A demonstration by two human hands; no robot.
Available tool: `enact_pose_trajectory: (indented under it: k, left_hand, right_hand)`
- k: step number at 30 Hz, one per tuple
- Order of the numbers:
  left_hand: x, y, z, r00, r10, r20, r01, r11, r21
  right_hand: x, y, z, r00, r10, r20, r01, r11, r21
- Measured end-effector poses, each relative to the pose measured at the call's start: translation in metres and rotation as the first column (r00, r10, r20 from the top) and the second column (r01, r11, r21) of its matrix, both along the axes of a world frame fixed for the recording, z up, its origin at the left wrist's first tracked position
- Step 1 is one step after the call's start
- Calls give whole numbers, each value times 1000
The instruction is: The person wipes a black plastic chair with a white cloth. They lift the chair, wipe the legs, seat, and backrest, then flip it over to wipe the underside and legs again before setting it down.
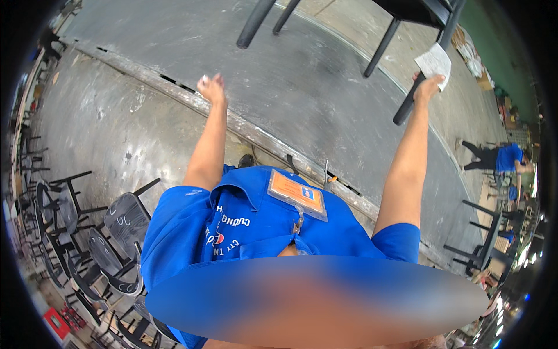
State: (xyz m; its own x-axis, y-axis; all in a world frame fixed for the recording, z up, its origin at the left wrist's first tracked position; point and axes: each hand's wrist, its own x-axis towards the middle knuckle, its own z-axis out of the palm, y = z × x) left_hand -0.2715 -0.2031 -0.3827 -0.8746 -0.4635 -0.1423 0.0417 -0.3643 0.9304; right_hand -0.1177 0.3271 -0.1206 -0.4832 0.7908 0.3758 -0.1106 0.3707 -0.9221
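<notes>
A black chair shows its dark legs and seat underside at the top of the view, over a wide grey work surface. My right hand is closed around the chair's near right leg. A thin white sheet, which could be cloth or paper, is pinched in that same hand against the leg. Away from the chair, to the left, my left hand is raised above the surface's near edge. Its fingers are curled and slightly blurred, with a small whitish bit at them that I cannot identify.
Many black chairs stand crowded at the lower left. More dark chairs are at the right. A person in a blue shirt is at the far right. A small clamp-like metal piece sits at the surface's near edge, beside my torso.
</notes>
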Motion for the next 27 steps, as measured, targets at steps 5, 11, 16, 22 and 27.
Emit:
enact_pose_trajectory:
  k: [5,11,16,22,27]
  left_hand:
    - [85,-90,-128,922,4,387,-14,1000,23]
    - [124,-138,-184,836,-53,546,73,997,-14]
    - [133,-122,-229,806,-32,591,-40,993,109]
    - [121,-72,-272,755,-183,629,-22,952,304]
    - [104,-33,-290,704,-186,685,267,964,-12]
  right_hand:
    - [-5,9,-7,998,-63,12,62,997,47]
    - [-16,53,-17,1000,17,17,-18,999,34]
    - [-22,73,-4,983,104,151,-92,992,-81]
    - [-27,75,11,969,-50,243,65,996,-55]
    - [-18,66,11,991,-9,136,13,999,-30]
